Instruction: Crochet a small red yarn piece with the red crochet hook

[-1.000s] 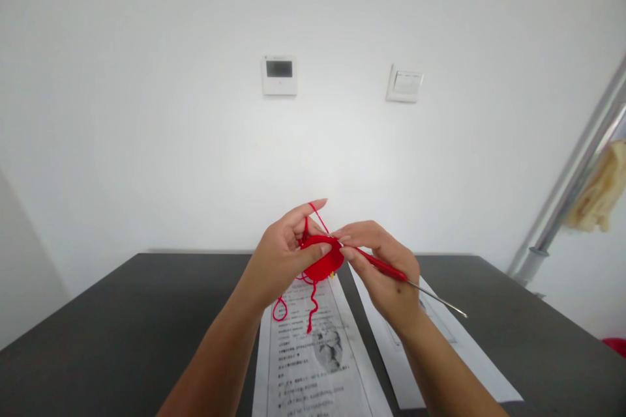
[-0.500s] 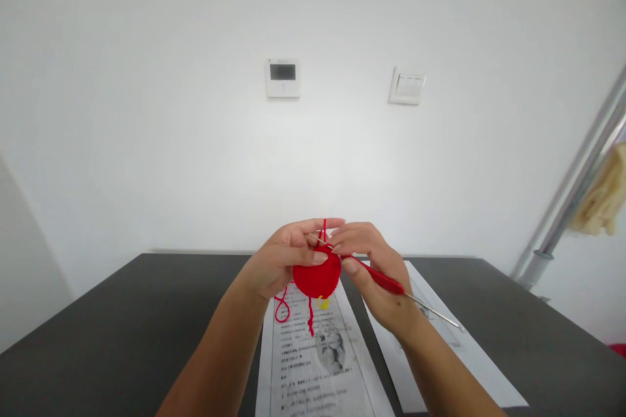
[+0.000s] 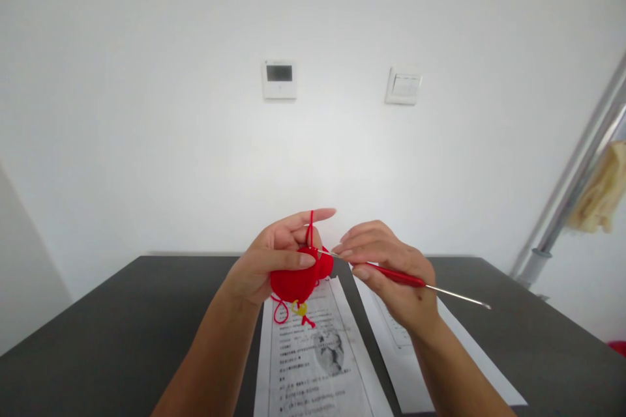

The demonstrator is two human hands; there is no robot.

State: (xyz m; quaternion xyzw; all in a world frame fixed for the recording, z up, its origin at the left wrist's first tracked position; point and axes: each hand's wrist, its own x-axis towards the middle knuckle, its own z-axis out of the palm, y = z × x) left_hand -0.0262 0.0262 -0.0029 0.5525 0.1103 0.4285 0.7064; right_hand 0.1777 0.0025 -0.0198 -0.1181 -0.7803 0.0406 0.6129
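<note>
My left hand [image 3: 267, 254] pinches a red crochet piece [image 3: 293, 280] between thumb and fingers. Its index finger is stretched out to the right, with a strand of red yarn [image 3: 312, 228] looped over it. From the underside of the piece hang a small yellow stitch marker [image 3: 299, 307] and a red yarn tail [image 3: 308, 322]. A loop of red yarn [image 3: 280, 313] dangles below my left palm. In my right hand [image 3: 391, 267] is a crochet hook [image 3: 401, 277] with a red grip and metal ends. The hook's left tip meets the top edge of the piece; the exact stitch is too small to see.
A printed sheet [image 3: 313, 384] lies on the dark table [image 3: 195, 300] beneath my hands. Another paper [image 3: 469, 365] lies under my right forearm. Behind stands a white wall with a control panel [image 3: 280, 80] and a switch [image 3: 403, 85]. A metal pole [image 3: 567, 202] leans at the right.
My right hand and the hook have moved right, away from my left hand. The crochet piece has shifted left and turned, now showing a folded or curled right side.
</note>
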